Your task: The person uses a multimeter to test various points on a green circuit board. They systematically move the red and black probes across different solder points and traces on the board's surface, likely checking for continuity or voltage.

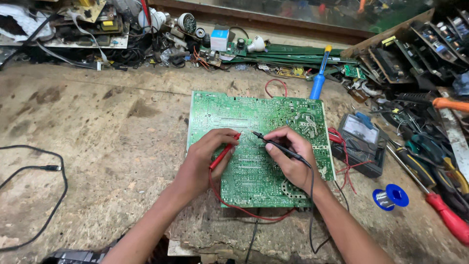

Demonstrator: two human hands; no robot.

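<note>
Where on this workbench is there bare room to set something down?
The widest bare patch of the worn wooden bench lies left of the green circuit board, bordered by the black cable loop. The right side is crowded: grey multimeter, blue solder spool, red-handled screwdriver.

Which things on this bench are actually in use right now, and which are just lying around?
In use: green circuit board, red probe in left hand, black probe in right hand, multimeter.

Lying about: blue soldering iron, solder spool, red screwdriver.

Both forearms reach forward, left hand (pixel 202 159) and right hand (pixel 288 156) each curled in a pinching grip.
</note>
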